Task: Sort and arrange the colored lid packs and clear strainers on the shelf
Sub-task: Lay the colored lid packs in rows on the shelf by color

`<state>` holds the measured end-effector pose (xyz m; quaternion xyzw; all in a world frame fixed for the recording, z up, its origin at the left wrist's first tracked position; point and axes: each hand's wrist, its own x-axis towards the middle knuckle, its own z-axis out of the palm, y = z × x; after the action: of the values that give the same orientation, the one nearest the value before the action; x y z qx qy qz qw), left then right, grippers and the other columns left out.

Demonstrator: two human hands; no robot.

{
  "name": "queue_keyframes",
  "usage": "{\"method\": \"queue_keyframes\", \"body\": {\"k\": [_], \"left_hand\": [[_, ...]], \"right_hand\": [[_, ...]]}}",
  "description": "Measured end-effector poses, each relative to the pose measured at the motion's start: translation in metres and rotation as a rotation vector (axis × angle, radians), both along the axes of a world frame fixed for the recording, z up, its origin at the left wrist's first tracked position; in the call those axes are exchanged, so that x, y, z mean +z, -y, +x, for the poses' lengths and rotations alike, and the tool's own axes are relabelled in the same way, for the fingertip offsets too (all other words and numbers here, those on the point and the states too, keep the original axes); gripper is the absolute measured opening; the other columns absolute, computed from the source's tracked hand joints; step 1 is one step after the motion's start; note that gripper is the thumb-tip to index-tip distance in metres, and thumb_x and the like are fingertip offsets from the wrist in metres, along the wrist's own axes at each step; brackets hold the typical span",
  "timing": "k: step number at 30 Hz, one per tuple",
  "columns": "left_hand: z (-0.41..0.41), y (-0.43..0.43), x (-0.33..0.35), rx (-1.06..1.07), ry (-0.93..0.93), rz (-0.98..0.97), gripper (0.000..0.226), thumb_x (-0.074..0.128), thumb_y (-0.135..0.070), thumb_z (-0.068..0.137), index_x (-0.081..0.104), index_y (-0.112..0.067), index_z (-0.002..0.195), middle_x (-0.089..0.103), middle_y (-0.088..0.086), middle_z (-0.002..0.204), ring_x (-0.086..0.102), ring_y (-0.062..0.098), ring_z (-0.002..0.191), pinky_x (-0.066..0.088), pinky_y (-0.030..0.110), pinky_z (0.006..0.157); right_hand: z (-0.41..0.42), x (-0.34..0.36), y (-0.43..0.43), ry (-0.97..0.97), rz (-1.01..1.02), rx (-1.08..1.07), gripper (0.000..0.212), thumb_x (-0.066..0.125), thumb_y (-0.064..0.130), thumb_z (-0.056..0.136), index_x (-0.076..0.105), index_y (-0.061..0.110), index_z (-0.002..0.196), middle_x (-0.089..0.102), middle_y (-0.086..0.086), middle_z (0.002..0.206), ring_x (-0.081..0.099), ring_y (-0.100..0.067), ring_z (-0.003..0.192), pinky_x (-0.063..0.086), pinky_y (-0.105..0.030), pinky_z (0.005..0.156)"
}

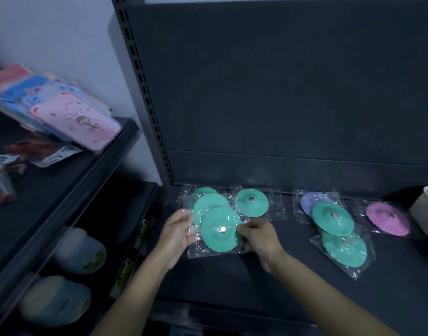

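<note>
Pinching the teal lid pack (219,230) by its wrapper: left grip (176,235) on the left edge, right grip (259,238) on the right. Held flat at the left end of the shelf (268,275), overlapping the teal stack (209,203) just on its far side. Mixed pile (332,215) well right, nearer the right grip.

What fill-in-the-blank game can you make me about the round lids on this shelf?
1. The left hand and right hand hold one lid pack, whose lid is coloured ____.
2. The pink lid lies at the far ____ end of the shelf.
3. The lilac lid lies partly ____ a green lid.

Missing words: green; right; under.
</note>
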<state>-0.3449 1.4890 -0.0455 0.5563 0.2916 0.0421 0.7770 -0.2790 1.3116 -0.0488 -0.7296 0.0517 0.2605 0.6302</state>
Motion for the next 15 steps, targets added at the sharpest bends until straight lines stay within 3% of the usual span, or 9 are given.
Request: {"method": "queue_keyframes", "body": {"k": [3, 5, 7, 11, 13, 15], "left_hand": [[-0.003, -0.009, -0.003, 0.042, 0.022, -0.051, 0.02, 0.042, -0.016, 0.101, 0.057, -0.005, 0.102, 0.067, 0.012, 0.102, 0.066, 0.022, 0.084, 0.056, 0.036, 0.076], [-0.005, -0.015, -0.005, -0.007, -0.015, 0.061, 0.02, 0.052, -0.023, 0.097, 0.058, -0.004, 0.103, 0.068, 0.009, 0.105, 0.066, 0.021, 0.092, 0.056, 0.039, 0.083], [-0.007, -0.02, -0.006, -0.043, -0.062, 0.241, 0.017, 0.064, -0.012, 0.089, 0.058, -0.005, 0.103, 0.068, 0.011, 0.105, 0.066, 0.021, 0.092, 0.055, 0.038, 0.082], [-0.003, -0.031, -0.005, -0.058, -0.088, 0.371, 0.021, 0.058, 0.008, 0.086, 0.056, -0.002, 0.104, 0.067, 0.012, 0.095, 0.064, 0.016, 0.079, 0.055, 0.023, 0.063], [-0.001, -0.04, -0.006, -0.108, -0.093, 0.383, 0.025, 0.057, 0.01, 0.086, 0.055, -0.004, 0.107, 0.065, 0.013, 0.098, 0.063, 0.019, 0.082, 0.055, 0.03, 0.071], [0.002, -0.05, -0.007, -0.152, -0.102, 0.452, 0.026, 0.06, 0.01, 0.083, 0.056, -0.005, 0.105, 0.065, 0.011, 0.097, 0.063, 0.019, 0.083, 0.055, 0.037, 0.075]], "right_hand": [[-0.005, -0.001, -0.011, -0.011, -0.017, -0.008, 0.014, 0.059, 0.0, 0.085, 0.056, 0.003, 0.072, 0.056, -0.01, 0.059, 0.051, -0.017, 0.048, 0.043, -0.025, 0.042], [-0.009, -0.004, -0.018, -0.012, -0.035, -0.023, 0.014, 0.06, 0.001, 0.085, 0.057, 0.004, 0.071, 0.056, -0.008, 0.06, 0.051, -0.017, 0.051, 0.046, -0.027, 0.045], [-0.013, -0.009, -0.026, 0.007, -0.064, -0.018, 0.015, 0.063, 0.003, 0.084, 0.057, 0.007, 0.07, 0.055, -0.004, 0.061, 0.05, -0.015, 0.053, 0.046, -0.028, 0.049], [-0.015, -0.011, -0.037, 0.08, -0.094, 0.029, 0.019, 0.072, 0.013, 0.08, 0.056, 0.012, 0.089, 0.059, -0.001, 0.079, 0.055, -0.013, 0.067, 0.046, -0.025, 0.059], [-0.012, -0.007, -0.04, 0.072, -0.082, 0.028, 0.033, 0.075, 0.023, 0.08, 0.049, 0.014, 0.099, 0.061, -0.002, 0.084, 0.06, -0.015, 0.074, 0.051, -0.029, 0.066], [-0.007, -0.004, -0.045, 0.083, -0.116, 0.048, 0.026, 0.073, 0.023, 0.081, 0.051, 0.018, 0.094, 0.062, -0.003, 0.08, 0.062, -0.018, 0.074, 0.053, -0.038, 0.071]]}}
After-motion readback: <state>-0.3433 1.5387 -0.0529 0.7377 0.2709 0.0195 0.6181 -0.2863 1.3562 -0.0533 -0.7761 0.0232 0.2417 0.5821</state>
